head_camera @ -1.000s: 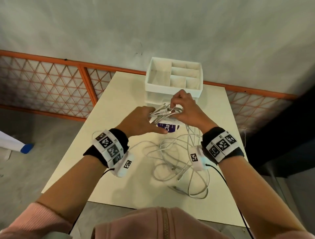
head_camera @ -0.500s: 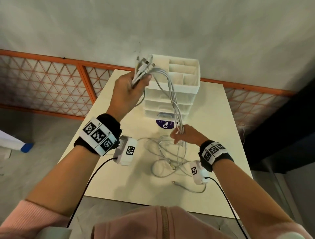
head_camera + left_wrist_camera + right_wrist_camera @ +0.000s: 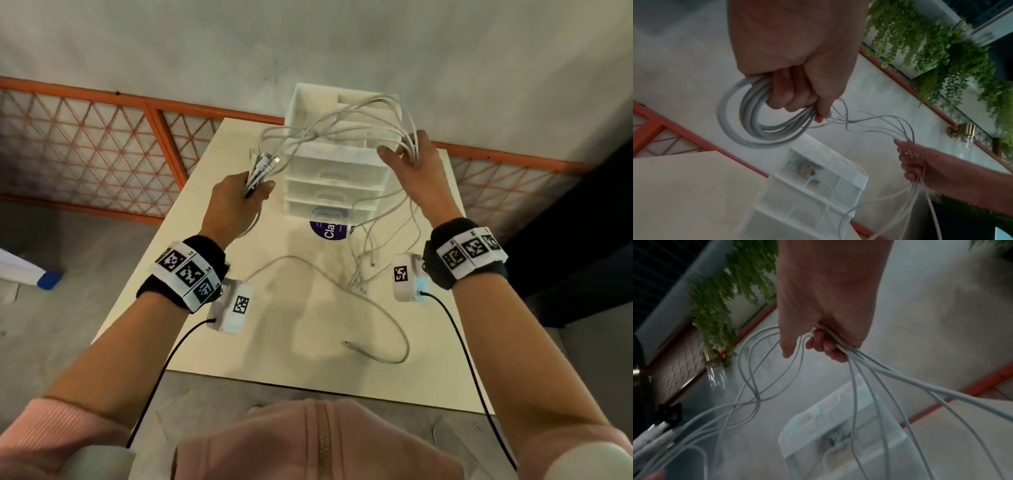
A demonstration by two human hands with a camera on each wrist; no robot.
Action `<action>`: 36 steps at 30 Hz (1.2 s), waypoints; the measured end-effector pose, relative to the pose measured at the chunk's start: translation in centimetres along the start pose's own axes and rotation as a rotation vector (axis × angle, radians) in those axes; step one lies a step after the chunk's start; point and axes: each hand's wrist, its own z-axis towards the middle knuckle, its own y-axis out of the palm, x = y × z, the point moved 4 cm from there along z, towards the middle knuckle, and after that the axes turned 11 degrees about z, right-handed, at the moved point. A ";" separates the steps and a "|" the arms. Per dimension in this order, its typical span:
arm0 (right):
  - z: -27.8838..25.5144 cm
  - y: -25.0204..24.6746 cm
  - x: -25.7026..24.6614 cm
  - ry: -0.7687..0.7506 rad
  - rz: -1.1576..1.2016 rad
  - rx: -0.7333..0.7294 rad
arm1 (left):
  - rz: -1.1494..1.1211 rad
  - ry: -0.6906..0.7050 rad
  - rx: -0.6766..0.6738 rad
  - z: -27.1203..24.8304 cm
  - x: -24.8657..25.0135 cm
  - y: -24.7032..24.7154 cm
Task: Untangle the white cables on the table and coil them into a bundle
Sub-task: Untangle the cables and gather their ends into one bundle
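Several white cables (image 3: 346, 118) arch in the air between both hands, above the drawer unit. My left hand (image 3: 239, 198) grips one end of the bunch, with the plugs (image 3: 263, 161) sticking up past the fist; in the left wrist view its fingers curl round a loop of cables (image 3: 756, 116). My right hand (image 3: 412, 159) is raised at the right and holds the strands (image 3: 838, 344) in its curled fingers. The tails hang down from it to the table (image 3: 205, 342), their plugs (image 3: 359, 277) near the right wrist. One more white cable (image 3: 394, 318) lies loose on the table.
A white drawer unit (image 3: 335, 178) with an open divided top stands at the table's far middle, a purple round label (image 3: 329, 231) in front of it. An orange lattice railing (image 3: 102, 144) runs behind. The table's near edge is close to my body.
My right hand rose from the table to the upper right, drawing the strands up. My left hand dropped lower and left, so the cables now span between the hands.
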 end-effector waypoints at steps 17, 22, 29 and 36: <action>-8.1 2.2 16.2 0.712 -1.101 -0.558 | 0.250 -0.073 -0.387 -2.0 -2.4 5.7; -11.0 2.9 16.0 0.783 -1.098 -0.734 | 0.101 -0.070 -0.336 -1.7 -0.3 7.5; -13.9 4.1 17.6 0.783 -0.935 -1.090 | -0.017 -0.067 -0.150 -0.2 1.9 8.6; -14.6 6.4 17.9 0.595 -0.686 -1.103 | 0.064 -0.055 -0.260 -0.4 1.6 10.6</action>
